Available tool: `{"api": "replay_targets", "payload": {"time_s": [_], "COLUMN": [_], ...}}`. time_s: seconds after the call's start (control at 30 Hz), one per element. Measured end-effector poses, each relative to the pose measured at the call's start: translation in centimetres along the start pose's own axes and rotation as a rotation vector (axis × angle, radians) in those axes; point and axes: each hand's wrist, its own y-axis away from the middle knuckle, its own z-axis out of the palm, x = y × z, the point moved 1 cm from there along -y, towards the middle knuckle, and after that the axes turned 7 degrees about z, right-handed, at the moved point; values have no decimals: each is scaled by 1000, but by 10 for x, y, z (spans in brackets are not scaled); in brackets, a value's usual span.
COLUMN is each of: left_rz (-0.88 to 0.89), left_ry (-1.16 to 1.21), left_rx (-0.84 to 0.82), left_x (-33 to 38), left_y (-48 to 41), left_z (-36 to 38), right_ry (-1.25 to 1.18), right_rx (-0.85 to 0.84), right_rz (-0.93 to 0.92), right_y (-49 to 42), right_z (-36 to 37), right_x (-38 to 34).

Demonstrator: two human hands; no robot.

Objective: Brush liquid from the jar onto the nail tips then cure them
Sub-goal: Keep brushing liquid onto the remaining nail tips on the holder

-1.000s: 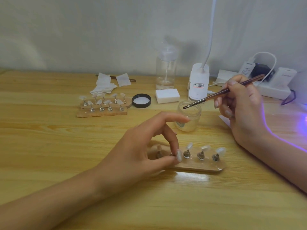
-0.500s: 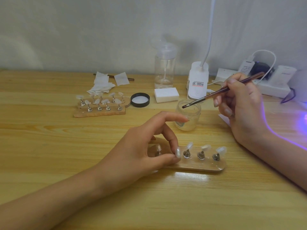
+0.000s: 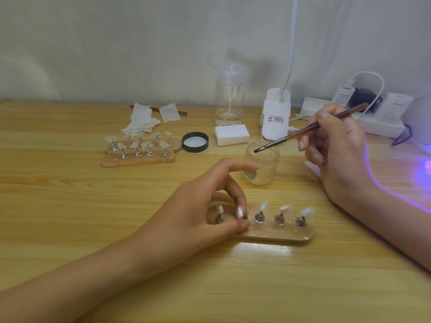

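A small clear jar (image 3: 262, 167) stands open on the wooden table. My right hand (image 3: 335, 155) holds a thin brown brush (image 3: 310, 128), its tip (image 3: 256, 150) over the jar's mouth. In front of the jar lies a wooden holder (image 3: 277, 233) with several clear nail tips (image 3: 285, 208) on metal stands. My left hand (image 3: 198, 213) rests on the holder's left end, thumb and middle finger pinching one stand with its nail tip (image 3: 240, 212).
Two more wooden holders with nail tips (image 3: 140, 150) lie at the back left, beside wipes (image 3: 142, 123) and the black jar lid (image 3: 195, 142). A pump bottle (image 3: 229, 99), white block (image 3: 232, 134), lamp base (image 3: 276, 115) and power strip (image 3: 382, 120) line the back. Purple light glows at the right edge (image 3: 426, 164).
The brush tip has dipped slightly lower toward the jar's mouth. My left hand has stayed on the holder.
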Motion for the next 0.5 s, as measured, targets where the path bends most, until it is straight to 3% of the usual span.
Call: {"api": "replay_targets", "payload": {"time_s": [0.2, 0.5], "left_rz": [21, 82], "left_ry": [-245, -383], "left_rx": [-52, -33], "left_x": [16, 21], "left_y": [-6, -10], "left_z": [3, 15], "right_ry": [-25, -80], "right_rx": [65, 72], "right_rz": [56, 78], "right_y": [-3, -3], "right_z": [-3, -2], "right_x": [1, 1]}}
